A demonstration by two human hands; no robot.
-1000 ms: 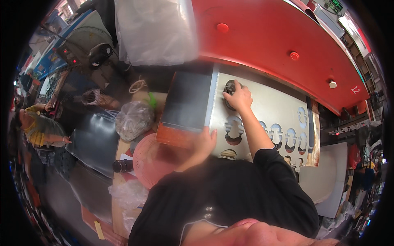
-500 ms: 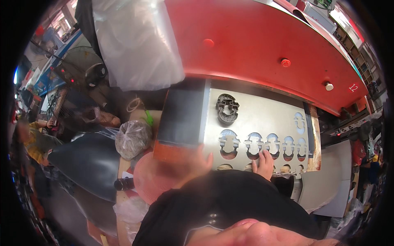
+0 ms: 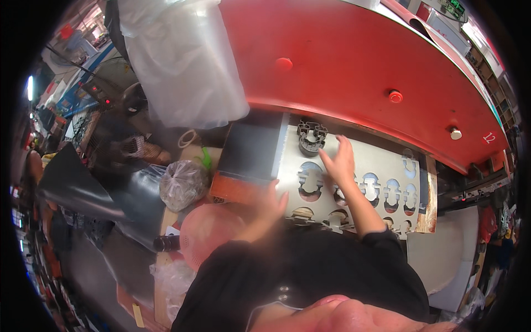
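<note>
A dark metal cutting die (image 3: 312,145) with a notched oval outline stands on a pale sheet (image 3: 362,146), close to the front of the red machine (image 3: 332,61). Just right of the die, my right hand (image 3: 342,163) reaches over the sheet, thumb and fingers spread, holding nothing. Oval cutouts in rows pierce the sheet; my right forearm crosses some of them. My left hand (image 3: 271,207) is at the sheet's near left corner, by the orange edge of the board (image 3: 238,191). Its fingers are apart and hold nothing; whether they touch the board I cannot tell.
Left of the board stand a tied clear bag (image 3: 183,185), a tape ring (image 3: 187,138) and a pink basket (image 3: 207,235). Clear plastic sheeting (image 3: 185,66) hangs over the machine's left front. A red button (image 3: 395,96) juts from the machine's face.
My right hand has moved from the sheet's near edge up beside the die. The sheet, board and die sit farther in toward the red machine. My left hand stays near the left corner.
</note>
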